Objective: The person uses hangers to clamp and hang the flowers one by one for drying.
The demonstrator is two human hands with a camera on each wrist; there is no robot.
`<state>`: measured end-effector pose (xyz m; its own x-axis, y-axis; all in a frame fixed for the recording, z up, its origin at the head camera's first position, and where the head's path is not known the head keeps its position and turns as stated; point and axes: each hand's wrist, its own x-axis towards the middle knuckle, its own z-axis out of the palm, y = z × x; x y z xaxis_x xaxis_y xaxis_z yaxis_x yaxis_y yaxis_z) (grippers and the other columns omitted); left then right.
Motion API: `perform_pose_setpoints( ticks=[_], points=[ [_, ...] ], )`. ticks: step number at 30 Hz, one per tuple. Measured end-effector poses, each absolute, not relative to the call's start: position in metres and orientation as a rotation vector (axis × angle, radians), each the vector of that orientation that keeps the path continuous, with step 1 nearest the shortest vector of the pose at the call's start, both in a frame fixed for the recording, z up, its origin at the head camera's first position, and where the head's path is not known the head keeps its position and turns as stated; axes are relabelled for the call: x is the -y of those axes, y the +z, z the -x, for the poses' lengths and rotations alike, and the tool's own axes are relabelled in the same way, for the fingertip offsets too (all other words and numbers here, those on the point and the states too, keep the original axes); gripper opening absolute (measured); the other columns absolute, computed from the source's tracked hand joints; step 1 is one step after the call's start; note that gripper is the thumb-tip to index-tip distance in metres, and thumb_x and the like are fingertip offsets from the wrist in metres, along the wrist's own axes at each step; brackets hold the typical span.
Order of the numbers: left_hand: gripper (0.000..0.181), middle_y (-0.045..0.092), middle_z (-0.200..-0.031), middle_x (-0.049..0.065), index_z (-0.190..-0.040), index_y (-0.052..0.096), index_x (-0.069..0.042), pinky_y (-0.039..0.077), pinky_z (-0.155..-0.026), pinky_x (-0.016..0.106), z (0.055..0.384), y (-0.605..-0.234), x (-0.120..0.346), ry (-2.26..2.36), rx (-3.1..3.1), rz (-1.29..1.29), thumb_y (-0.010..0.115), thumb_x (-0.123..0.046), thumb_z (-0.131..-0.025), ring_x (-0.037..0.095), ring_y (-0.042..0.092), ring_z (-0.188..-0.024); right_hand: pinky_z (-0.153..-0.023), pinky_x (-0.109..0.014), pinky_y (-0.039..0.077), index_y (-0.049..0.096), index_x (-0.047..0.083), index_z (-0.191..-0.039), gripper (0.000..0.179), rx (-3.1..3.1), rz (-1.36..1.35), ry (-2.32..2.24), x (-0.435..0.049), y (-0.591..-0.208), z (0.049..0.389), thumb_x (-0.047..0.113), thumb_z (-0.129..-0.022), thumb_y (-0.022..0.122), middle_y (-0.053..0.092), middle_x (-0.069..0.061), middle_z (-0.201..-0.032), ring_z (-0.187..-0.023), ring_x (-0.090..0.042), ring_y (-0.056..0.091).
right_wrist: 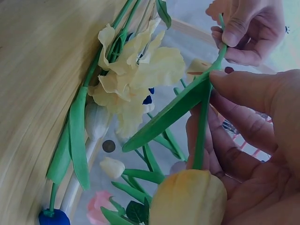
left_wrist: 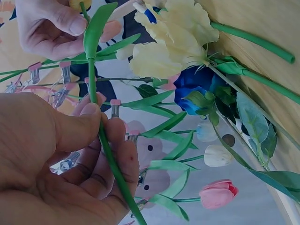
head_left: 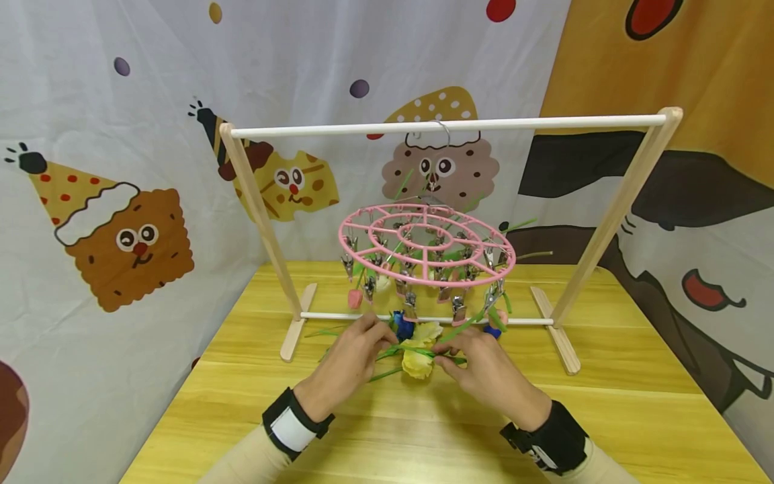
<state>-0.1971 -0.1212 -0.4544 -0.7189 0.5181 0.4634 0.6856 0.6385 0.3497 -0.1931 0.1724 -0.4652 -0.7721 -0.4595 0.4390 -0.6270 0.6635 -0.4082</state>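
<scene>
A yellow tulip (right_wrist: 187, 199) is held between both hands. My left hand (head_left: 359, 346) pinches the lower part of its green stem (left_wrist: 92, 79) between thumb and fingers. My right hand (head_left: 484, 363) grips the stem close to the bloom, by a long green leaf (right_wrist: 171, 112). In the head view the tulip's bloom is hidden by the right hand. Beneath the hands, a large pale yellow flower (head_left: 417, 363) lies on the table. Just beyond it is a blue rose (head_left: 402, 325).
A pink round clip hanger (head_left: 425, 282) hangs from a wooden rack's white bar (head_left: 338, 130), close above the hands. Several flowers hang in its clips, among them a pink tulip (left_wrist: 218, 193) and a white tulip (left_wrist: 218, 155). A blue flower (head_left: 492, 331) lies right on the wooden table (head_left: 423, 430).
</scene>
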Motion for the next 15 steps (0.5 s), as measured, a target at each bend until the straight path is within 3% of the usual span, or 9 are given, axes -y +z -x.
perform_pose_setpoints(
  ticks=[7, 15],
  points=[
    [0.017, 0.072, -0.111, 0.012, -0.118, 0.081, -0.009, 0.068, -0.084, 0.023, 0.1977, -0.4526, 0.121, -0.721, 2.518, 0.986, 0.074, 0.005, -0.111, 0.019, 0.076, -0.099, -0.076, -0.028, 0.066, 0.091, 0.018, -0.113, 0.018, 2.562, -0.884, 0.813, -0.1722, -0.4648, 0.1929, 0.009, -0.098, 0.096, 0.086, 0.004, -0.106, -0.093, -0.012, 0.078],
    [0.019, 0.073, -0.112, 0.011, -0.118, 0.082, -0.01, 0.069, -0.085, 0.024, 0.1944, -0.4518, 0.1198, -0.727, 2.507, 0.979, 0.076, 0.007, -0.109, 0.019, 0.076, -0.101, -0.08, -0.031, 0.069, 0.091, 0.022, -0.116, 0.016, 2.545, -0.905, 0.791, -0.1705, -0.4657, 0.1907, 0.021, -0.101, 0.095, 0.084, 0.005, -0.11, -0.098, -0.014, 0.079]
  ],
)
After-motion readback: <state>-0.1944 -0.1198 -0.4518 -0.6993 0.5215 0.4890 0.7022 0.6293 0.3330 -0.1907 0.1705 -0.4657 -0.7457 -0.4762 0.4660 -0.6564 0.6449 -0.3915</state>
